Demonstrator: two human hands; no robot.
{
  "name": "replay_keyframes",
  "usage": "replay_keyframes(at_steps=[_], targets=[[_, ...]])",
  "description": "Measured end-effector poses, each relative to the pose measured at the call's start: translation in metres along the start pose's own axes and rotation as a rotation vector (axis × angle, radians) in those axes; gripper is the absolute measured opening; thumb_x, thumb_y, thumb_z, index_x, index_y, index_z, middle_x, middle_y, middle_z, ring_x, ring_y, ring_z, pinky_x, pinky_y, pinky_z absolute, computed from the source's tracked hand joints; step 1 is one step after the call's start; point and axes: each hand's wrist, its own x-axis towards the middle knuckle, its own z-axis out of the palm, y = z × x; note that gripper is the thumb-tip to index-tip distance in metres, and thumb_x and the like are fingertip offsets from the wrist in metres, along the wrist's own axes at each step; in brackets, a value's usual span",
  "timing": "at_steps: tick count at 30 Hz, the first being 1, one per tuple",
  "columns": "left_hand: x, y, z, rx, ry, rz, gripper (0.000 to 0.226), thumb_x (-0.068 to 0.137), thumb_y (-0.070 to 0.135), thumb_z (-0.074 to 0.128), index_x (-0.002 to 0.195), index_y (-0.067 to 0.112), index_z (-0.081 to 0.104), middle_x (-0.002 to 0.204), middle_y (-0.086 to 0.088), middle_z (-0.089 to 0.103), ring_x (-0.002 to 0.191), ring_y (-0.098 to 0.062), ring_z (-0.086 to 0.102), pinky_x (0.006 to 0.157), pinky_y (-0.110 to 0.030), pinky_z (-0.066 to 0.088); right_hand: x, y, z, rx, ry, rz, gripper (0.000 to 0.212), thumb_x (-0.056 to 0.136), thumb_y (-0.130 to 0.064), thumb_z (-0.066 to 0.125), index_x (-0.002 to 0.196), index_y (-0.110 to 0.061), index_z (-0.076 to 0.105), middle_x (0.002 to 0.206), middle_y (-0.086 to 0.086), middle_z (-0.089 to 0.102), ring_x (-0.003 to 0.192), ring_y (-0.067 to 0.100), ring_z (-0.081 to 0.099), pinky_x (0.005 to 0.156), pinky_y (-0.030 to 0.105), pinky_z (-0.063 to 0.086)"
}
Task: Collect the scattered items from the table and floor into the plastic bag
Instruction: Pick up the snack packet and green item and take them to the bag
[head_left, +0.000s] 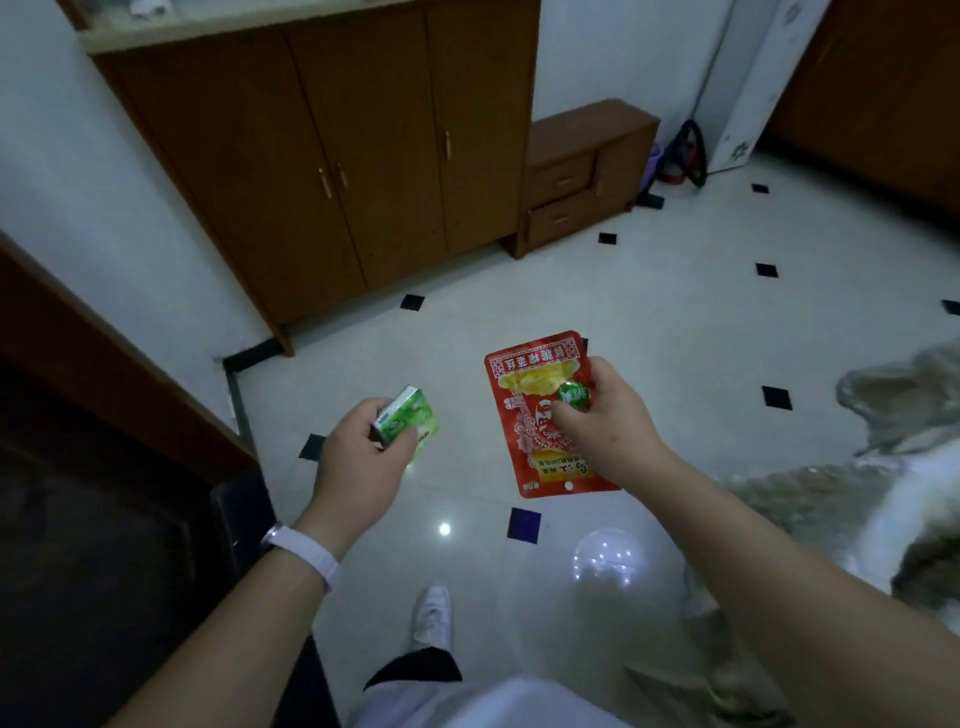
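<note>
Fingers (397, 444) of the left hand (358, 460) were curled round a small green carton (413, 415), thumb across its near end, and it was held in the air over the tiled floor (675, 312). It looked a light cardboard box, stiff enough to grip by its sides, though a hard squeeze would likely dent it. A white wristband (306, 553) sat on that arm. Over to the right hand (608, 426): two things at once! The thumb pinned a green round sweet (574, 397) against the face of a red snack pouch (524, 447), the other fingers wrapped behind the pouch's right edge. The pouch hung flat and upside down; glossy film, so probably slippery and floppy, best held at a sealed edge, not the middle. That little sweet looked the likeliest to slide free. At the far right edge lay something crumpled and translucent, perhaps the plastic bag (904, 410), too blurred to be sure.
</note>
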Motion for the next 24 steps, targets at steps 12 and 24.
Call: replay_keyframes(at_steps=[12, 24], targets=[[0.216, 0.034, 0.064, -0.068, -0.384, 0.166, 0.026, 0.087, 0.011, 0.068, 0.082, 0.034, 0.057, 0.078, 0.004, 0.065, 0.068, -0.011, 0.058, 0.056, -0.019, 0.042, 0.125, -0.053, -0.035, -0.092, 0.361, 0.176, 0.023, 0.091, -0.022, 0.063, 0.108, -0.030, 0.050, 0.091, -0.014, 0.063, 0.078, 0.002, 0.063, 0.057, 0.019, 0.047], [0.353, 0.113, 0.227, -0.016, -0.563, 0.261, 0.025, 0.088, 0.011, 0.067, 0.082, 0.033, 0.058, 0.078, 0.004, 0.065, 0.063, -0.003, 0.056, 0.058, -0.020, 0.043, 0.243, 0.023, -0.140, 0.092, 0.578, 0.311, 0.025, 0.090, -0.019, 0.064, 0.109, -0.030, 0.053, 0.093, -0.013, 0.065, 0.076, 0.001, 0.064, 0.054, 0.016, 0.045]])
